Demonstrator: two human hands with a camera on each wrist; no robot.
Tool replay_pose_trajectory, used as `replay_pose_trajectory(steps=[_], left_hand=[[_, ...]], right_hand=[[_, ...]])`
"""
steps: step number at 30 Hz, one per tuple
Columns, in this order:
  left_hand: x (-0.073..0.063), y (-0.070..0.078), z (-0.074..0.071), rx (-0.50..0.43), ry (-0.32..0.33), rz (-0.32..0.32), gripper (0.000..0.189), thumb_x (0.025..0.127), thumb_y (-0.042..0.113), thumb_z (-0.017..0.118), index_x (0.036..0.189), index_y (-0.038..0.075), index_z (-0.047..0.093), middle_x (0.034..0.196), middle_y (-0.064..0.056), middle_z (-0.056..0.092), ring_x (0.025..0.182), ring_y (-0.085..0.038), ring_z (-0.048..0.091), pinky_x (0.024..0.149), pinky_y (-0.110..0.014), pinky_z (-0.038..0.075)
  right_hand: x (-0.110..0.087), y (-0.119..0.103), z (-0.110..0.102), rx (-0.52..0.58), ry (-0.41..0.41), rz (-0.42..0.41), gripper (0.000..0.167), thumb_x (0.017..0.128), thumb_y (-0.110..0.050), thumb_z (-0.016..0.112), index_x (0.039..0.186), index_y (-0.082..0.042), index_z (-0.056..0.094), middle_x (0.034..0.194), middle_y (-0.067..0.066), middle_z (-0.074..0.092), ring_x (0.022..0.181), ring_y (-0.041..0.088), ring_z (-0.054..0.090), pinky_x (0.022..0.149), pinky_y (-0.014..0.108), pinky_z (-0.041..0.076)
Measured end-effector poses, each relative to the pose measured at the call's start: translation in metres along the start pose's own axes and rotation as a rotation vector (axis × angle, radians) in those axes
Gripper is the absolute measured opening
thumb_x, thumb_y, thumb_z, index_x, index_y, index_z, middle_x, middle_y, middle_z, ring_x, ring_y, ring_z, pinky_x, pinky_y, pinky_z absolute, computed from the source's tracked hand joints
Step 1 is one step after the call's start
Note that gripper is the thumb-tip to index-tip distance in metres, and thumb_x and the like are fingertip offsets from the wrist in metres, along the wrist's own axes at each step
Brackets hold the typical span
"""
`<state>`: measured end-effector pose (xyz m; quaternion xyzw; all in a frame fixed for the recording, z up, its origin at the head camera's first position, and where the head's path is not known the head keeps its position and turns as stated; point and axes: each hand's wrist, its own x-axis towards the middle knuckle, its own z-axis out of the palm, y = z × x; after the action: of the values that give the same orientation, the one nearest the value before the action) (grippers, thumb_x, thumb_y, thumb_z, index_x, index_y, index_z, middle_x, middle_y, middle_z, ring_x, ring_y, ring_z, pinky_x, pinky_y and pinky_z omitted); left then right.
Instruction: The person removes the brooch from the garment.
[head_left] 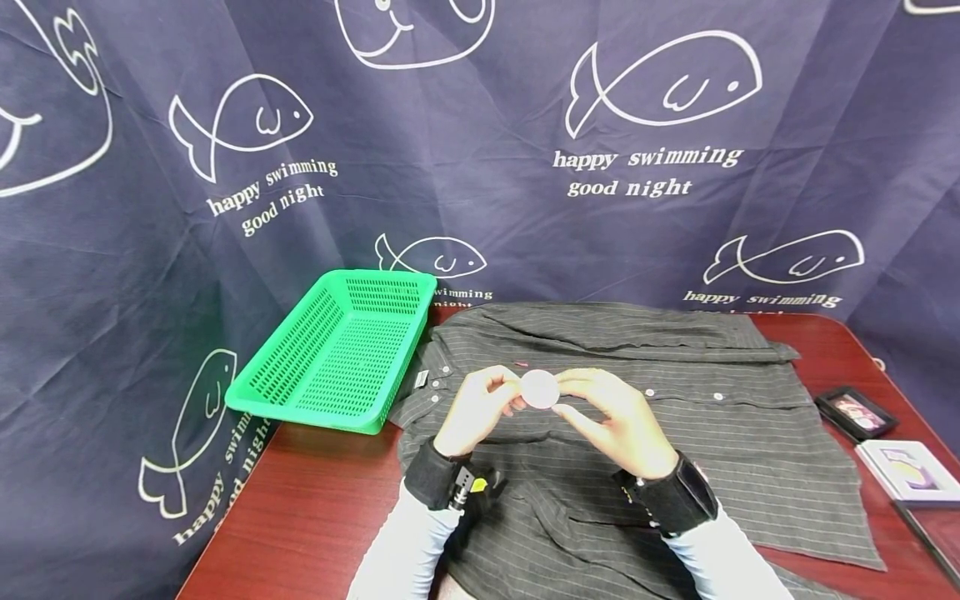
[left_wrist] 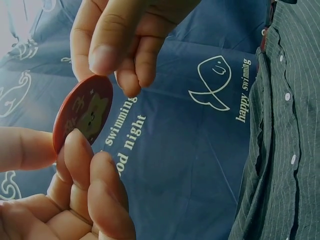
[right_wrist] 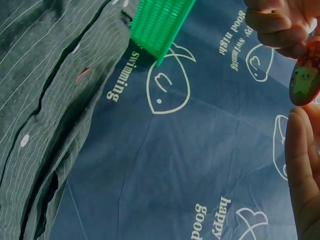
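Both hands hold a small round disc [head_left: 540, 389] above a dark striped shirt [head_left: 750, 450]. The disc looks pale in the head view; in the left wrist view the red-rimmed disc [left_wrist: 84, 111] shows a cartoon animal and some lettering. My left hand [head_left: 482, 408] pinches one edge between thumb and finger. At the opposite edge, my right hand [head_left: 618, 417] holds it between thumb and fingertips. Part of the disc [right_wrist: 304, 80] is cut off by the right wrist view's border.
A green plastic basket [head_left: 330, 415] stands at the left of the red-brown table [head_left: 315, 500]. On the right lie a dark-framed item [head_left: 857, 412] and a white box [head_left: 911, 472]. A small red piece [right_wrist: 83, 74] lies on the shirt. A dark blue fish-print curtain [head_left: 510, 125] hangs behind.
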<state>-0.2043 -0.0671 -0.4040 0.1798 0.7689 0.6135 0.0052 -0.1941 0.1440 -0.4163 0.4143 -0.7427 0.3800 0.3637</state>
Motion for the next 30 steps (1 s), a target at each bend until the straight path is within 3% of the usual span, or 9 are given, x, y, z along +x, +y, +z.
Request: replay_pose_trajectory(steps=[2,5,8,18,30], left_hand=[[0.001,-0.001,0.0,-0.02,0.001,-0.016,0.017,0.092,0.003,0.056,0.091,-0.011,0.066,0.078,-0.03,0.065,0.065,-0.007,0.059,0.061,-0.019,0.049],[0.002,-0.001,0.002,-0.049,0.0,-0.038,0.018,0.092,0.003,0.055,0.092,-0.012,0.065,0.077,-0.028,0.065,0.064,-0.007,0.058,0.06,-0.019,0.049],[0.003,-0.001,0.003,-0.075,-0.006,-0.06,0.02,0.093,0.004,0.054,0.094,-0.014,0.064,0.075,-0.024,0.065,0.063,-0.005,0.058,0.06,-0.019,0.049],[0.002,0.0,0.002,-0.106,-0.024,-0.087,0.021,0.093,0.003,0.052,0.097,-0.015,0.062,0.071,-0.013,0.064,0.063,-0.004,0.058,0.06,-0.018,0.048],[0.003,-0.002,0.003,-0.07,-0.016,-0.068,0.02,0.093,0.005,0.052,0.091,-0.013,0.062,0.072,-0.017,0.065,0.063,-0.003,0.058,0.059,-0.019,0.049]], right_hand=[[-0.001,0.0,0.0,-0.027,-0.006,-0.015,0.028,0.077,-0.009,0.079,0.104,-0.005,0.073,0.106,0.011,0.071,0.099,0.024,0.066,0.102,0.017,0.042],[-0.002,0.001,0.002,-0.068,-0.009,-0.036,0.021,0.091,-0.021,0.07,0.103,-0.005,0.073,0.105,0.01,0.071,0.098,0.023,0.065,0.102,0.016,0.041],[-0.003,0.002,0.004,-0.104,-0.003,-0.058,0.028,0.099,-0.029,0.058,0.102,-0.006,0.073,0.105,0.008,0.071,0.097,0.022,0.066,0.1,0.017,0.042],[-0.007,0.004,0.009,-0.212,0.028,-0.118,0.029,0.102,-0.025,0.052,0.097,-0.006,0.072,0.101,0.008,0.071,0.09,0.022,0.066,0.085,0.028,0.05],[-0.005,0.002,0.01,-0.226,0.074,-0.178,0.029,0.102,-0.021,0.051,0.092,-0.003,0.072,0.098,0.009,0.071,0.085,0.022,0.067,0.078,0.029,0.052]])
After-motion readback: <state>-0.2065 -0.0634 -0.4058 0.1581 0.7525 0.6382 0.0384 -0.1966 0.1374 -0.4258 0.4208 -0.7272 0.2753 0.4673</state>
